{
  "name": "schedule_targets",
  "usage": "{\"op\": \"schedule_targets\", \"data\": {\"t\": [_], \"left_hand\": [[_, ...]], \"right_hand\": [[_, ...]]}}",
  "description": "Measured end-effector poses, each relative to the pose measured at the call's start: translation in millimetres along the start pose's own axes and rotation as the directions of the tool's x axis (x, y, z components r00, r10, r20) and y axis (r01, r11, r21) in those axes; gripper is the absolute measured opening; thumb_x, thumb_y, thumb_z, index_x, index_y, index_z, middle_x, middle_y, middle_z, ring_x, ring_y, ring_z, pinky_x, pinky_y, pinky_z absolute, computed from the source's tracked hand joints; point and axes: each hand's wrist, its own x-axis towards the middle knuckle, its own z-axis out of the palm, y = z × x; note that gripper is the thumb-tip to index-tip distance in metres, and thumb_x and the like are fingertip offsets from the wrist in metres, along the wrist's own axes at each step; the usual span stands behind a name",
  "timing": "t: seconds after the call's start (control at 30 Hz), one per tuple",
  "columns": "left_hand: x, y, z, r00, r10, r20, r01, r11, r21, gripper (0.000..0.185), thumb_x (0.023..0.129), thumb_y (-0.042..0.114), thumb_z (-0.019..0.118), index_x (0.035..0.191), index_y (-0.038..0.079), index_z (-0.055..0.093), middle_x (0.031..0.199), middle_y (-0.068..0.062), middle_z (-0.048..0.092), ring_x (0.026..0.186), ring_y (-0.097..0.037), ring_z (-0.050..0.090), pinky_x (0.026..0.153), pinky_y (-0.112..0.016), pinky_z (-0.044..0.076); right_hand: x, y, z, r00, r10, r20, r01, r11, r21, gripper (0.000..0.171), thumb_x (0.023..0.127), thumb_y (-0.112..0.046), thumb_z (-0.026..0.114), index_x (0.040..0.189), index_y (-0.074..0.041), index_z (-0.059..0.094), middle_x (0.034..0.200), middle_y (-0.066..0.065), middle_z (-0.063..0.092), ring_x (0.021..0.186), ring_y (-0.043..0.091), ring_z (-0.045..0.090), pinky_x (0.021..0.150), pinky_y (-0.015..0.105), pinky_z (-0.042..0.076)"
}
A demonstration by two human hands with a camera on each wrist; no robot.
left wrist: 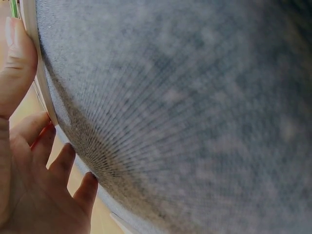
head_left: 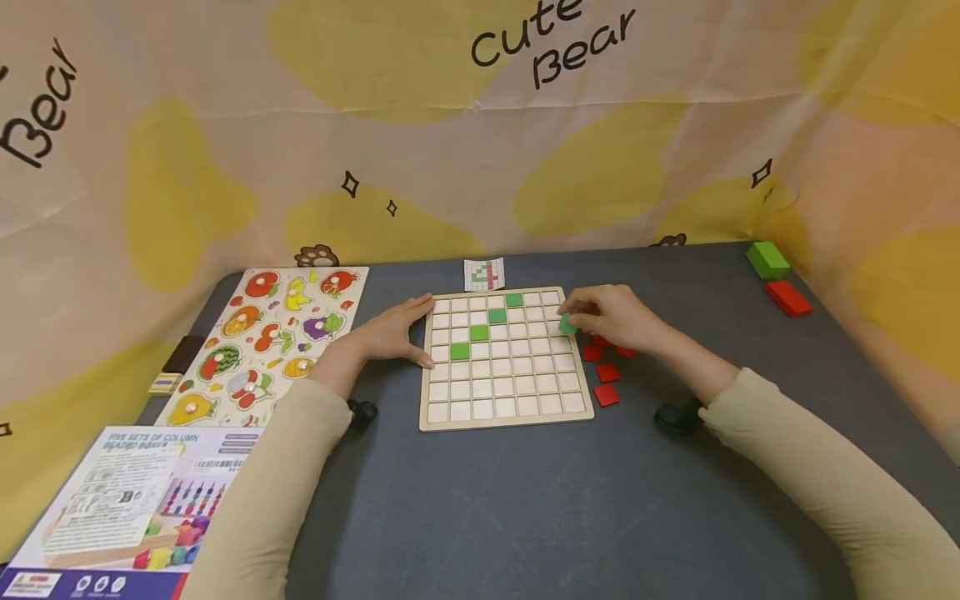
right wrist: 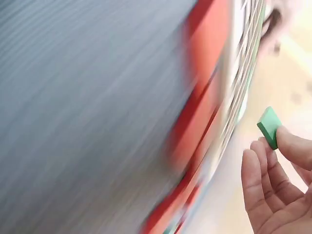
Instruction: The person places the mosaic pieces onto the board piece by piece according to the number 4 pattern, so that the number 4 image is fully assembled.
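Note:
A square wooden grid board (head_left: 504, 429) lies on the dark table, its cells mostly pale. Several green tiles (head_left: 479, 333) form a diagonal line in its upper left half. My left hand (head_left: 392, 335) rests at the board's left edge, thumb and fingers spread and touching the rim. Over the board's upper right edge, my right hand (head_left: 617, 317) pinches a green tile (right wrist: 269, 127) between thumb and fingers. Several red tiles (head_left: 607, 395) lie scattered to the right of the board, some partly hidden under the right hand. Behind the board is a small pattern card (head_left: 484, 274) with green and red squares.
At the far right are a green block (head_left: 768, 260) and a red block (head_left: 788, 298). On the left lie a fruit puzzle board (head_left: 225, 358) and a printed box (head_left: 112, 500). A patterned cloth (head_left: 480, 167) hangs behind the table.

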Motion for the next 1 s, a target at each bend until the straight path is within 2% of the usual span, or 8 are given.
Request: {"op": "schedule_targets", "data": {"t": [0.23, 0.4, 0.57, 0.7, 1.0], "left_hand": [[2.0, 1.2, -0.3, 1.000, 0.023, 0.011, -0.023, 1.000, -0.006, 0.111, 0.078, 0.038, 0.083, 0.159, 0.004, 0.015, 0.169, -0.014, 0.008, 0.156, -0.039, 0.007, 0.126, -0.056, 0.014], [1.9, 1.3, -1.3, 1.000, 0.011, 0.011, -0.011, 1.000, -0.006, 0.111, 0.078, 0.038, 0.083, 0.159, 0.004, 0.015, 0.169, -0.013, 0.007, 0.156, -0.038, 0.007, 0.126, -0.056, 0.014], [0.4, 0.4, -1.7, 1.000, 0.010, 0.005, -0.010, 1.000, -0.003, 0.111, 0.078, 0.039, 0.083, 0.159, 0.004, 0.015, 0.169, -0.013, 0.008, 0.156, -0.039, 0.007, 0.125, -0.057, 0.015], [-0.7, 1.2, -2.7, 1.000, 0.008, 0.003, -0.008, 1.000, -0.002, 0.111, 0.078, 0.039, 0.083, 0.159, 0.004, 0.015, 0.169, -0.013, 0.008, 0.156, -0.039, 0.007, 0.125, -0.057, 0.014], [-1.6, 2.0, -3.0, 1.000, 0.000, 0.011, 0.000, 1.000, -0.002, 0.111, 0.078, 0.038, 0.082, 0.159, 0.005, 0.014, 0.169, -0.013, 0.007, 0.156, -0.039, 0.006, 0.125, -0.058, 0.014]], "right_hand": [[39, -60, 44, 0.988, -0.135, 0.070, 0.131, 0.990, 0.059, 0.016, 0.093, -0.015, 0.069, 0.107, -0.011, 0.075, 0.084, 0.003, 0.072, 0.069, 0.011, 0.057, 0.066, 0.025, 0.045], [57, -82, 69, 0.982, -0.151, 0.115, 0.144, 0.987, 0.068, 0.011, 0.091, -0.014, 0.071, 0.101, -0.009, 0.073, 0.080, 0.004, 0.072, 0.068, 0.010, 0.061, 0.067, 0.023, 0.050], [65, -94, 85, 0.980, -0.140, 0.142, 0.140, 0.990, 0.012, 0.008, 0.090, -0.013, 0.072, 0.096, -0.009, 0.073, 0.080, 0.003, 0.073, 0.068, 0.009, 0.064, 0.068, 0.023, 0.053], [63, -100, 89, 0.977, -0.133, 0.170, 0.137, 0.991, -0.012, 0.004, 0.089, -0.014, 0.073, 0.091, -0.011, 0.073, 0.081, 0.002, 0.073, 0.068, 0.009, 0.064, 0.066, 0.021, 0.052], [62, -101, 95, 0.976, -0.174, 0.135, 0.180, 0.983, -0.031, 0.004, 0.088, -0.015, 0.074, 0.084, -0.012, 0.073, 0.077, -0.001, 0.073, 0.066, 0.007, 0.062, 0.064, 0.019, 0.051]]}}
